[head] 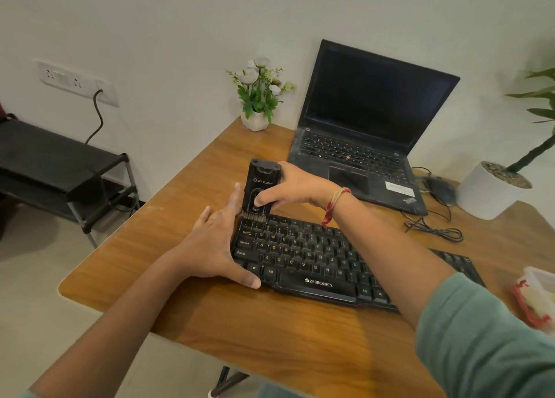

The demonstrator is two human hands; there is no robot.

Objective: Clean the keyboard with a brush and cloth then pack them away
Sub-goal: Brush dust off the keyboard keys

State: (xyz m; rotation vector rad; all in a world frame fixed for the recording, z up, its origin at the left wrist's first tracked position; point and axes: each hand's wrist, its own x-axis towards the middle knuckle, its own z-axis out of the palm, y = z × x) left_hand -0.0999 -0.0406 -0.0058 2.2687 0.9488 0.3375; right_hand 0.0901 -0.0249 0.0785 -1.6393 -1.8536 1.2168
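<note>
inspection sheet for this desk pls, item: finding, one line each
Surface: wooden desk, bare at the near edge.
Job's things: black Zebronics keyboard lies flat; black brush tool upright, bristles on its top-left keys. Cloth: nothing seen.
Clutter: open ThinkPad laptop, screen dark; small flower pot; white planter; red-latched plastic box at the right edge.
Hands: right hand grips the brush tool; left hand braces the keyboard's left end.
Cables: black cable coiled right of the laptop.
Surroundings: wall socket panel with a cord plugged in; black rack.
</note>
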